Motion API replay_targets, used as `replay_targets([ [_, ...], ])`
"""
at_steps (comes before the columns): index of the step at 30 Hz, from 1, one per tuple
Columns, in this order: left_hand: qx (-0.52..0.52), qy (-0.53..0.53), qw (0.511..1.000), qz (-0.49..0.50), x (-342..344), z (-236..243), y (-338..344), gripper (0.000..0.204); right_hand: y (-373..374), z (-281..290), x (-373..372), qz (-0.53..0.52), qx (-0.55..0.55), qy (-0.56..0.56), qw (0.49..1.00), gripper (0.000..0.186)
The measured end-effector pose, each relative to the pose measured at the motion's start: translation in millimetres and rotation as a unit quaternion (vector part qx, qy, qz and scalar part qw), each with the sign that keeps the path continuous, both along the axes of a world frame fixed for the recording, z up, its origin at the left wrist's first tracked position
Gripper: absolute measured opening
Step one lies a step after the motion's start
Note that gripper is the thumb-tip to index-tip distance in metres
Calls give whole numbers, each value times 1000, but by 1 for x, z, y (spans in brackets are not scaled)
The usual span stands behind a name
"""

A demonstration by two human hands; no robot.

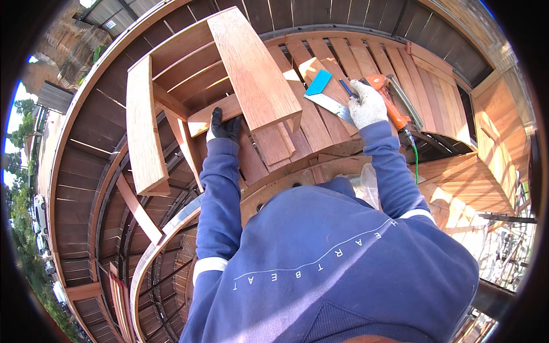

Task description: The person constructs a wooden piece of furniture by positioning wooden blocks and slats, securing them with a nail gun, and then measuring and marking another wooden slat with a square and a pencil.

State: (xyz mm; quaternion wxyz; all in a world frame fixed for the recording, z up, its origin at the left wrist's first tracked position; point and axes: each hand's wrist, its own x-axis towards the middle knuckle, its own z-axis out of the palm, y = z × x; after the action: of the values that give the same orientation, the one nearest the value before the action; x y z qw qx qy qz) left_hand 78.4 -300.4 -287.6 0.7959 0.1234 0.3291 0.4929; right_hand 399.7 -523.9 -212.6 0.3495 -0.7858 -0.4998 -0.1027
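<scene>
Grip, left hand (227, 127): black-gloved, fingers curled over short board (201, 122), half-past ten. Grip, right hand (368, 106): white-gloved, closed round slim dark marker (345, 87), one o'clock, beside blue-handled try square (318, 83). Advisable: board steadied, square flush, nail gun (391, 102) clear.

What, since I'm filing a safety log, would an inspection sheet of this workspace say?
Surface: wooden slats, with gaps.
Job's things: open frame; board; blue-handled square; orange nail gun.
Clutter: wood strip, lower left.
Hands: left hand, black glove, holds board; right hand, pale glove, holds pen-like stick beside nail gun.
Cables: green line from nail gun, far end not clear.
Surroundings: curved dark slatwork; trees and parked cars at far left.
</scene>
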Motion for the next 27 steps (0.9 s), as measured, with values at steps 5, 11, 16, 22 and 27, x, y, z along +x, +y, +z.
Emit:
replay_targets([
  [5,18,-13,1000,-18,-7,-4,3,35,4,14,10,-47,-194,-62,978,34],
  [11,9,6,1000,12,-7,-5,2,38,32,5,9,-57,-343,-113,931,25],
  [16,-22,62,996,61,0,12,-10,44,46,0,19,-37,-336,-83,937,28],
  [22,-24,43,996,74,15,25,-19,49,64,-90,128,11,-300,-113,947,29],
  [27,8,30,996,80,7,28,-21,50,81,-55,100,31,-314,-63,947,26],
])
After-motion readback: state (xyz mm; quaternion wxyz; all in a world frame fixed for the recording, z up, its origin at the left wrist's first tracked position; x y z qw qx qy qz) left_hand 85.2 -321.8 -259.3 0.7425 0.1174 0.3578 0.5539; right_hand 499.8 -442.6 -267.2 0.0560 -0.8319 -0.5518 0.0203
